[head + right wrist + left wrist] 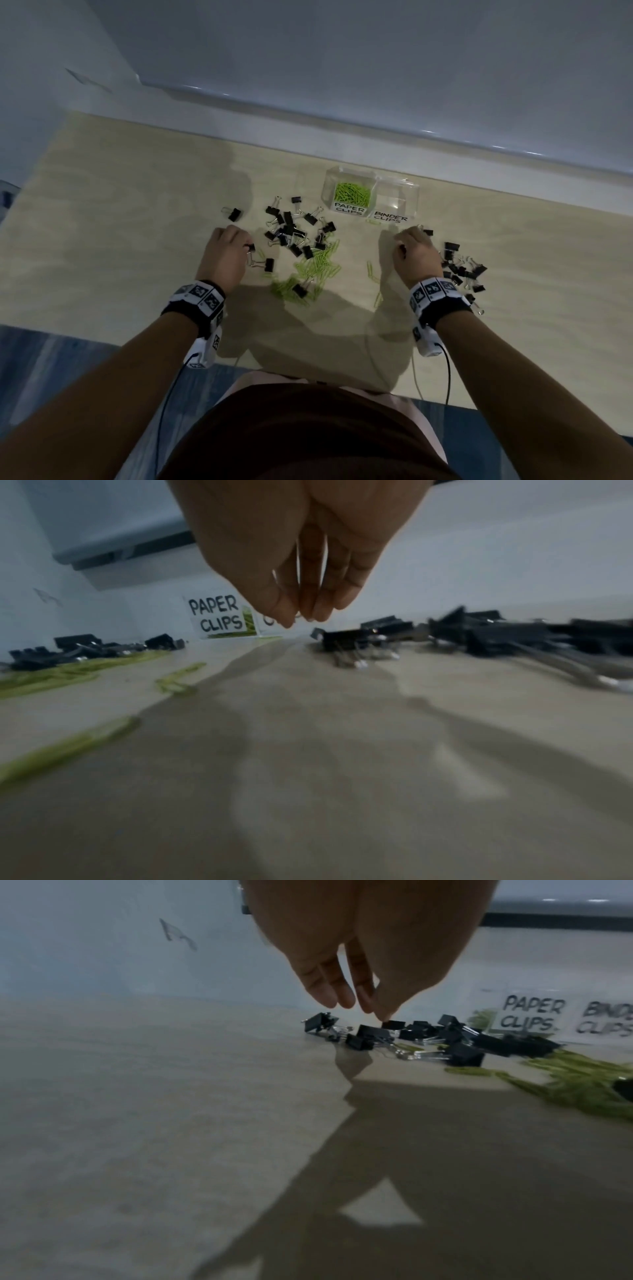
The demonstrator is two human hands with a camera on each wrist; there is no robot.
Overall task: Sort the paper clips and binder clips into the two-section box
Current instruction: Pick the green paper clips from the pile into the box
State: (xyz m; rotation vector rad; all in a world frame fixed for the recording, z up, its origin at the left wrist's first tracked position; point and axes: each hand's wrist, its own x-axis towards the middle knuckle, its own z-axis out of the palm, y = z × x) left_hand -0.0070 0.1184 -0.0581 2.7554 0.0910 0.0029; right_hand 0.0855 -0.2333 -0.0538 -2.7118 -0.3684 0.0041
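Start at the left of the head view. One black binder clip (pixel 234 213) lies alone on the table (pixel 120 240), just above your left hand (pixel 224 258). Your left hand sits left of the middle of the picture, fingers bent down. In the left wrist view your fingertips (pixel 385 1014) meet on top of a small black clip (pixel 393 1024), so this hand looks like it is pinching that clip.

Just right of that hand is the big pile of black binder clips (pixel 294 229), in the middle of the picture. Below it lie the green paper clips (pixel 308 270), spread toward the bottom, with one black clip on top of them.

Next comes the clear two-section box (pixel 370 200), above the middle and a bit to the right. Its left part, marked PAPER CLIPS, has green clips in it. Its right part, marked BINDER CLIPS, looks bare, though the clear plastic makes it hard to be sure.

Your right hand (pixel 416 255) is just below the box's right part. Its fingers are bunched together, and the right wrist view shows a thin wire loop (pixel 297 614) between them. It is too blurry to tell what it holds.

To the right of that hand is a second pile of black clips (pixel 462 270).
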